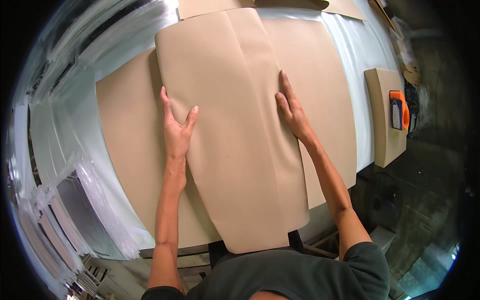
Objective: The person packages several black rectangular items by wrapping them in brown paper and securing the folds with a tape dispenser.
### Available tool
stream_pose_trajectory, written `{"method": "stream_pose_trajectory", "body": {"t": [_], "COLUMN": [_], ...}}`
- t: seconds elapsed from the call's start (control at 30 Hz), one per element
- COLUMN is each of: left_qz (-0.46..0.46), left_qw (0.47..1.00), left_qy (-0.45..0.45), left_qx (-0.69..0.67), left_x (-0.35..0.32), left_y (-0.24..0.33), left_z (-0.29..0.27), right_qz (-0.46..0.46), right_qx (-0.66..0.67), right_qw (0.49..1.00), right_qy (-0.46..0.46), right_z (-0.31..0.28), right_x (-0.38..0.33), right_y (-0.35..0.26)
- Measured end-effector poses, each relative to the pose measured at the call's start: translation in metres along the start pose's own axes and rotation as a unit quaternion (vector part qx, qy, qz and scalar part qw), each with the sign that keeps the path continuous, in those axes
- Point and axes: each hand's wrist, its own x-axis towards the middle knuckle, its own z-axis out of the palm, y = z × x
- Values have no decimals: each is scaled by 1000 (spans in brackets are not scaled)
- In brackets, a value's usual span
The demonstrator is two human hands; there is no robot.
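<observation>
A tan panel (235,130), long and tapering to a rounded end at the near edge of the table (350,50), lies flat on a larger tan sheet (125,150) that covers most of the table's middle. A shallow crease runs along the panel from its far edge toward the near end.

The left hand (177,127) rests on the panel's left edge, fingers stretched out and flat, the thumb spread onto the panel's face; it grips nothing, only presses. The right hand (292,107) lies flat along the right side of the panel, fingers straight and together, pointing to the far edge, also clasping nothing. Both forearms come in from the near edge, on either side of the panel's narrow end, which overhangs the table toward the person's dark shirt (295,275).

At the right edge of the table a smaller tan block (382,135) lies apart from the sheet, with an orange tool (399,110) on its far right part. Beyond the far edge of the panel, more tan pieces (210,6) lie at the table's far edge. Past the left edge, stacked flat pieces in clear plastic wrap (85,210) stand near the near-left corner.
</observation>
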Motion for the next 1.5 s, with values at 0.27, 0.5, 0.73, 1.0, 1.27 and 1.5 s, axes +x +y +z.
{"method": "stream_pose_trajectory", "body": {"t": [0.27,0.5,0.73,1.0,1.27,1.5], "left_qz": [35,182,217,224,195,129], "left_qw": [974,790,819,778,773,767], "left_qy": [38,-16,-54,-83,-91,-78], "left_qx": [222,585,529,582,597,624], "left_x": [6,5,14,23,33,37], "left_y": [-2,7,4,17,22,32], "left_z": [5,7,11,29,55,77], "right_qz": [-167,-207,-261,-333,-404,-381], "right_qx": [-411,-519,-424,-299,-328,-212], "right_qw": [896,821,849,871,834,852], "right_qy": [-12,-117,-177,-203,-181,-291], "right_z": [0,4,16,24,35,48], "right_x": [0,-19,-28,-36,-49,-138], "right_y": [1,-22,-19,-15,-2,12]}}
